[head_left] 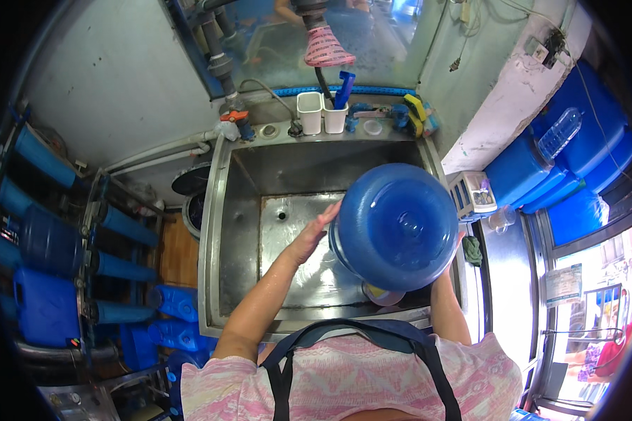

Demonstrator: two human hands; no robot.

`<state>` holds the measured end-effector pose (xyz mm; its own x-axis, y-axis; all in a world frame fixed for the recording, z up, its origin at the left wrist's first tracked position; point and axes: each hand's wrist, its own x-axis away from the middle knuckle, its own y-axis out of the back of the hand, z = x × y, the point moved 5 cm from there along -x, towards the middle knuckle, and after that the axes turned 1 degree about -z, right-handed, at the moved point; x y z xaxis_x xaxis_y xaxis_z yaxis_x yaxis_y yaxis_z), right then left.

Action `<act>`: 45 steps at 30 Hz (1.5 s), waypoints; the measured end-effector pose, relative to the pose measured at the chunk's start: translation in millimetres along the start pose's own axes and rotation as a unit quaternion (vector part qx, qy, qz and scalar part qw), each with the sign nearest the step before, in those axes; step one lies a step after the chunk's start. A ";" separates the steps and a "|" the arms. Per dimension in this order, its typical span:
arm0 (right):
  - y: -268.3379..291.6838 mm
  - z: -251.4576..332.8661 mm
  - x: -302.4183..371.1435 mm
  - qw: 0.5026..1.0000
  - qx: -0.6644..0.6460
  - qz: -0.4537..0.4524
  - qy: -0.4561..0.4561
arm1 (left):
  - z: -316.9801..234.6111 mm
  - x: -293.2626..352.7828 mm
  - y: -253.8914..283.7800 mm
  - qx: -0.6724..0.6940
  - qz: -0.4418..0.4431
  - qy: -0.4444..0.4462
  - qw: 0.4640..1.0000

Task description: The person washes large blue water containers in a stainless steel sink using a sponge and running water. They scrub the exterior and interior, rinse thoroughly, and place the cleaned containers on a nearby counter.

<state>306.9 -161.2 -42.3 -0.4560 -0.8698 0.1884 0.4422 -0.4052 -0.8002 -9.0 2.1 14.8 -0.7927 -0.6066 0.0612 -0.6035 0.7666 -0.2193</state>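
Large blue water jug (395, 226) over steel sink (246, 210), right of centre, left hand (317, 228) fingers spread flat on its nine o'clock side, right hand hidden behind jug, grip impossible to judge, white cups (321, 112) at twelve o'clock

The big water jug (395, 226) is translucent blue plastic, glossy and smooth, with bright highlights on its rounded base. The sink (242, 231) is stainless steel, dull and streaked, its floor wet and patchily reflective. At the sink's far edge stand two white cups (322, 112) of matt plastic, beside a yellow sponge (415, 107) with a rough look. The apron straps (428, 365) are dark woven cloth over a pink patterned cloth top (344, 386). The left hand (314, 235) looks wet and shiny.
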 end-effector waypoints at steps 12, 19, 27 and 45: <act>-187.8 -71.8 -137.7 0.876 0.402 0.260 -0.059 | 12.3 36.2 118.2 0.104 -0.288 0.052 0.951; -262.8 -54.8 -260.7 0.405 0.754 0.089 0.509 | 7.2 57.6 96.9 0.118 -0.375 0.064 0.917; -278.4 -69.1 -291.1 0.221 0.793 0.157 0.546 | -7.6 61.1 85.5 0.141 -0.425 0.045 0.893; -89.3 -65.6 -233.2 0.686 0.723 0.083 0.030 | 177.8 44.3 83.6 0.155 -0.408 0.373 0.819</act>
<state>323.1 96.3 -52.1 -0.3178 -0.9425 0.1038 0.7756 -0.1955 0.6001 -79.3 1.9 -173.9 -0.0381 -0.5042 0.8627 -0.9992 0.0096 -0.0386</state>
